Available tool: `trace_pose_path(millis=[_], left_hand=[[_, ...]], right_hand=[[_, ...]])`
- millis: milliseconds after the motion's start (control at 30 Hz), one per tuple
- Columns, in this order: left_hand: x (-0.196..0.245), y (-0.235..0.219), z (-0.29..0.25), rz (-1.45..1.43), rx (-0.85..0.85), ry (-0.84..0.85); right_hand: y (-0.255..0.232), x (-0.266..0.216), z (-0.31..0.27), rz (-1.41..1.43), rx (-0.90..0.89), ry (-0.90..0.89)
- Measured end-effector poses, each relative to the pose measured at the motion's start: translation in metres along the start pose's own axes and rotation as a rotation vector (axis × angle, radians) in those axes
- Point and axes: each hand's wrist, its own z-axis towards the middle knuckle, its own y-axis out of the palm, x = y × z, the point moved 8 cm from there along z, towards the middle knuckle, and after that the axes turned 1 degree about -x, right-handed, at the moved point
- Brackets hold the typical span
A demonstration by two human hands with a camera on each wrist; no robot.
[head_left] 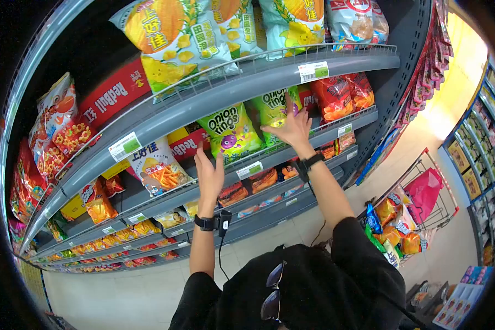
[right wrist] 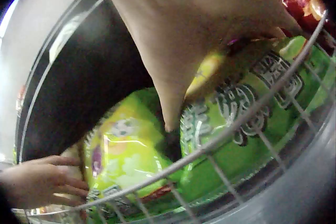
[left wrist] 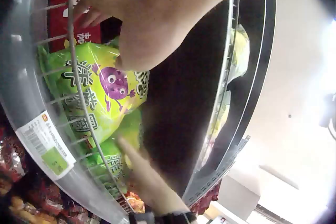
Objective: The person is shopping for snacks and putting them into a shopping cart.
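Note:
Two green onion rings bags stand side by side on a shelf behind a wire rail. My left hand (head_left: 210, 179) is at the left side of the left onion rings bag (head_left: 232, 132), thumb apart from the fingers. My right hand (head_left: 293, 129) reaches over the rail to the right onion rings bag (head_left: 272, 113), its fingers spread across the right part of the packet. In the right wrist view, the right thumb (right wrist: 170, 111) points down at the gap between the bags. The left wrist view shows the left thumb close to the top of the left bag (left wrist: 113, 79).
A wire rail (left wrist: 79, 85) runs along the shelf front. Red snack bags (head_left: 333, 100) stand to the right, a potato sticks bag (head_left: 158, 168) to the left. The shelf above (head_left: 203, 96) overhangs. A cart (head_left: 443, 212) with several snack bags stands at the right.

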Motion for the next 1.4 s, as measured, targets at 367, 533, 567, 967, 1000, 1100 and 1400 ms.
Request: trace_pose_path(millis=[367,533,567,967,1000,1100,1400], left_hand=[[0.049,-0.081,-0.089,-0.143,-0.048,0.031],[0.082,-0.063,-0.123,-0.332,-0.315,0.118],[0.097,-0.061,-0.133,-0.353,-0.341,0.182],[0.227,-0.12,-0.219,-0.438,-0.538,0.607],[0.231,-0.127,-0.217,-0.437,-0.538,0.614],[0.238,-0.143,-0.217,-0.412,-0.544,0.611],[0.242,-0.165,-0.223,-0.367,-0.516,0.599]], right_hand=[[-0.09,0.02,-0.024,0.654,0.297,0.064],[-0.089,0.038,-0.127,1.079,-0.117,0.194],[-0.104,0.018,-0.166,1.33,-0.253,0.367],[-0.18,-0.027,-0.359,2.281,-0.666,0.727],[-0.193,-0.042,-0.362,2.265,-0.728,0.668],[-0.182,-0.018,-0.381,2.08,-0.604,0.688],[-0.187,-0.043,-0.387,2.224,-0.665,0.694]])
